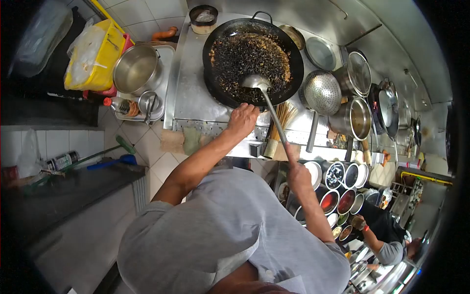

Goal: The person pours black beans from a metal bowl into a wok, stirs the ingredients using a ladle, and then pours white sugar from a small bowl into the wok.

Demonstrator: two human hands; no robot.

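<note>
A large black wok (210, 78) sits on the steel stove top, holding a heap of dark, chopped-looking food (247, 56) with brownish bits along its edge. My left hand (243, 120) is closed at the wok's near rim, where a handle is mostly hidden under the fingers. In my right hand (299, 175) is the long handle of a ladle (276, 117), gripped near its end. The ladle's round bowl rests in the near part of the food. Beside the ladle handle, a bamboo wok brush (281, 126) lies on the stove front.
A perforated strainer (321, 92) and steel pots (360, 119) stand to the right. On the left are a large pot (137, 69) and a yellow crate (93, 56). Seasoning containers (329, 200) line the lower right, where another person's arm (374, 241) reaches in.
</note>
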